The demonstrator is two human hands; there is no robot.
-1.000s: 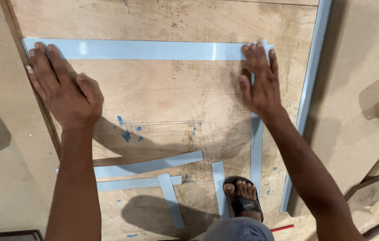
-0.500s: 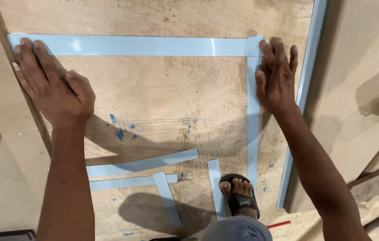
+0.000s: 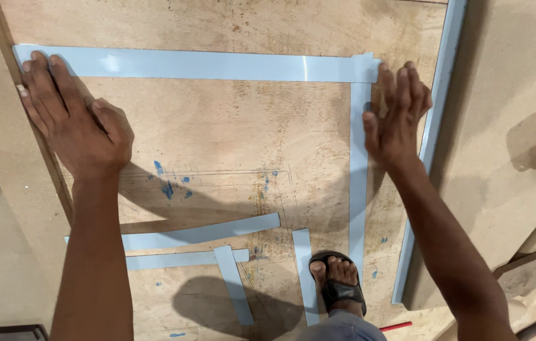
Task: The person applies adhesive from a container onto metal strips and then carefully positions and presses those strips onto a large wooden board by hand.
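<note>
Head view shows a plywood board (image 3: pixel 217 139) lying flat, with a long light-blue strip (image 3: pixel 205 65) across its far part. Left hand (image 3: pixel 75 120) lies flat, fingers (image 3: pixel 41 79) spread on the strip's left end, gripping nothing. Right hand (image 3: pixel 397 117) rests open on the board just beside the corner where an upright blue strip (image 3: pixel 359 170) meets the long one. A sandalled foot (image 3: pixel 337 281) stands on the board near shorter blue strips (image 3: pixel 202 233).
</note>
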